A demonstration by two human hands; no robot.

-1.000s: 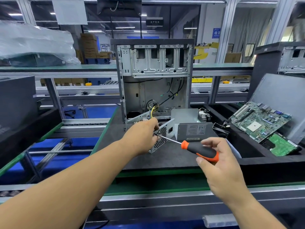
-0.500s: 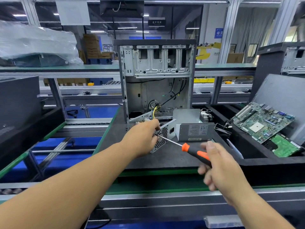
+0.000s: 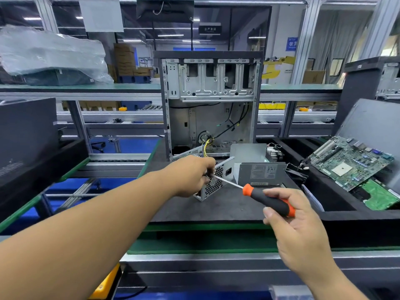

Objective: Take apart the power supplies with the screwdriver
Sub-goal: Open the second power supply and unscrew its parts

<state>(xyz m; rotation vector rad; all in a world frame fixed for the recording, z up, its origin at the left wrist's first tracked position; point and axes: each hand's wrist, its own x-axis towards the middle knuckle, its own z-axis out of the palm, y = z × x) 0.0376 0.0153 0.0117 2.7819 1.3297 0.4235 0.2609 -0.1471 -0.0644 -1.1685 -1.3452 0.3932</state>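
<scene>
A silver power supply (image 3: 218, 180) with a perforated end lies tilted on the dark mat (image 3: 216, 208), its yellow wires running into the open computer case (image 3: 208, 105) behind. My left hand (image 3: 190, 175) grips its near corner. My right hand (image 3: 290, 215) holds the orange-and-black screwdriver (image 3: 268, 200) by the handle, thumb and fingertips round it. The shaft points up-left and its tip meets the perforated face beside my left fingers. A second grey power supply (image 3: 259, 167) with a label lies just right of the first.
A black bin (image 3: 346, 215) on the right holds green circuit boards (image 3: 350, 161) and a grey panel (image 3: 374, 131). A dark case (image 3: 26, 131) stands at the left. Conveyor rails (image 3: 112, 158) run behind the mat, and a plastic-wrapped unit (image 3: 49, 59) sits on the upper shelf.
My right hand has regripped the screwdriver handle, fingers shifting round it. The tip stays at the power supply's perforated face and my left hand has kept its hold.
</scene>
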